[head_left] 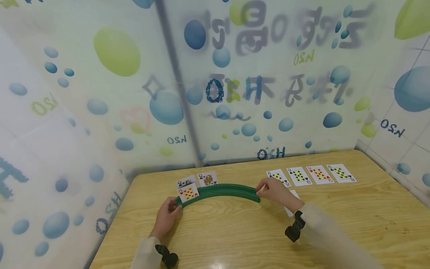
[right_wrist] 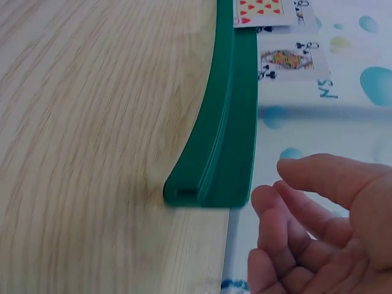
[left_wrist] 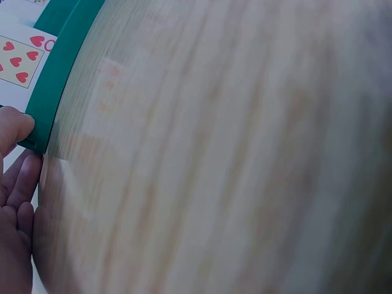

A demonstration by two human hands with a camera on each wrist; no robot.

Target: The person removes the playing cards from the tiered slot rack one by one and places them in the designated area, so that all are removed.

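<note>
A curved green card holder (head_left: 228, 190) stands on the table, its slot running along its length. At its left end, my left hand (head_left: 166, 217) pinches it, the thumb (left_wrist: 15, 127) on the front face. My right hand (head_left: 276, 192) is beside the right end; in the right wrist view its fingers are loosely bent, hold nothing and stand apart from the holder. A card of hearts (head_left: 188, 192) leans in the holder near my left hand. Behind it show a queen of clubs (head_left: 207, 179) and another black queen (head_left: 184, 182), partly covered.
Several number cards, among them a red nine (head_left: 320, 174) and a black eight (head_left: 341, 173), lie in a row at the back right of the wooden table (head_left: 228, 231). Another card (head_left: 295, 194) is mostly hidden under my right wrist. A patterned curtain wall (head_left: 134, 157) rises behind the table.
</note>
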